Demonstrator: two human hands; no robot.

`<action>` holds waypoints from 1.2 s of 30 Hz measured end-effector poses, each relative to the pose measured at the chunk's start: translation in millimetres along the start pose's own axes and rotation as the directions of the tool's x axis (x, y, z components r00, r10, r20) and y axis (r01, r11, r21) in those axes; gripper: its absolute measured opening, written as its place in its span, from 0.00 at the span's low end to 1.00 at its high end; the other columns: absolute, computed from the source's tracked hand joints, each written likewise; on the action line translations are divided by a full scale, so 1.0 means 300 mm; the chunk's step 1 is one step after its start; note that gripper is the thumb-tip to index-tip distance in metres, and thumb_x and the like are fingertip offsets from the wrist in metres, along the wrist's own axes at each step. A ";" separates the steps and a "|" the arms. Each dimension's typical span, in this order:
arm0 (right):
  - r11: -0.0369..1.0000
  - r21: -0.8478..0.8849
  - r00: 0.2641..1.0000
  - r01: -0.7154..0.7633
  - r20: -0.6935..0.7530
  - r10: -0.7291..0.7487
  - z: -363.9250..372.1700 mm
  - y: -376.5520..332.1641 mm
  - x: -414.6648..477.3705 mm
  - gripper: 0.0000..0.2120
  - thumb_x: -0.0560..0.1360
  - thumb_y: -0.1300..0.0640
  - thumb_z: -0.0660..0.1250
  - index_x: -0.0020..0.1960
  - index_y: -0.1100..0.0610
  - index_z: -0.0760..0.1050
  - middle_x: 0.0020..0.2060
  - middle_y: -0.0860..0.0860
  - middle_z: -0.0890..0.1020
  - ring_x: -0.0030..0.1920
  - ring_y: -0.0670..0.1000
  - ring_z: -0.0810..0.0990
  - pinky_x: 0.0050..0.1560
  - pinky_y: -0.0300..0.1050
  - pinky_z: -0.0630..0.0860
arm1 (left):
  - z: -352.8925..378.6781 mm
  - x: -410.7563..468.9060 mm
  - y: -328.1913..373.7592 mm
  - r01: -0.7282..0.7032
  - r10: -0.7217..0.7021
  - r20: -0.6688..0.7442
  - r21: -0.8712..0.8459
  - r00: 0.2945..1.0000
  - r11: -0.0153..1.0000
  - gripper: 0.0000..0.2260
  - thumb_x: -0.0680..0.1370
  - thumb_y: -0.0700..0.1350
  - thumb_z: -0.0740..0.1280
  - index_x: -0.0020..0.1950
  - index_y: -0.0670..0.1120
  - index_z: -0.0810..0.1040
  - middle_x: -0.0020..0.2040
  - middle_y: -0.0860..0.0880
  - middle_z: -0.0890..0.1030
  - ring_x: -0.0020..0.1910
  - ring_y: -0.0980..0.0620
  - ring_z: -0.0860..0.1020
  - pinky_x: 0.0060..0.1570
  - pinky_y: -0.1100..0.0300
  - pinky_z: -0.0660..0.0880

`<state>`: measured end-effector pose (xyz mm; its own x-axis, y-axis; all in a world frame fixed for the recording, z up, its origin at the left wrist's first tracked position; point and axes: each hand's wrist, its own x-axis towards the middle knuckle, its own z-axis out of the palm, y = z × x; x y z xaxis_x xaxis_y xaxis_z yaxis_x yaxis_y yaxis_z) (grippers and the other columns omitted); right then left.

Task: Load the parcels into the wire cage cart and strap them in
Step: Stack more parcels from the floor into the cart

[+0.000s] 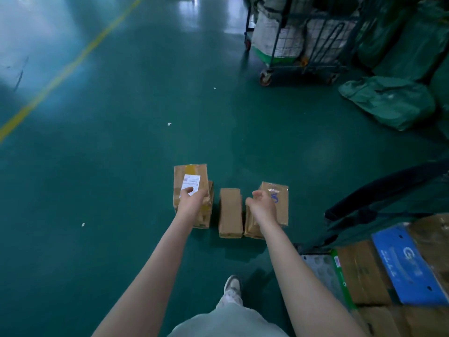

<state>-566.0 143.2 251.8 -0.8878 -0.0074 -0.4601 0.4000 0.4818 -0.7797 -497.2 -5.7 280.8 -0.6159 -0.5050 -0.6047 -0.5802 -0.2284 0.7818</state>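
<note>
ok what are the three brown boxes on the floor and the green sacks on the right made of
Three brown boxes: matte corrugated cardboard by the look, with creased edges and glossy tape strips. Green sacks: probably woven plastic or fabric, limp, wrinkled, slightly shiny.

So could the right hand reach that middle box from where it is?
Probably yes: the right hand is open just beside the middle box, whose top is bare, with nothing between them.
</note>
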 end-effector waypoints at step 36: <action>0.918 0.002 0.896 -0.396 0.219 0.386 0.828 0.216 0.855 0.29 0.76 0.55 0.62 0.75 0.51 0.57 0.72 0.51 0.65 0.63 0.51 0.70 0.57 0.47 0.69 | -0.109 1.143 -0.248 0.497 -0.483 -0.120 0.262 0.867 0.827 0.36 0.77 0.45 0.61 0.78 0.51 0.42 0.76 0.43 0.56 0.72 0.38 0.60 0.62 0.37 0.63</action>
<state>-711.4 -45.3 -22.2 -0.5915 -0.0123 -0.8062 0.7193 0.4438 -0.5345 -647.9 -189.2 20.2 -0.1899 -0.4279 -0.8837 -0.9257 -0.2218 0.3063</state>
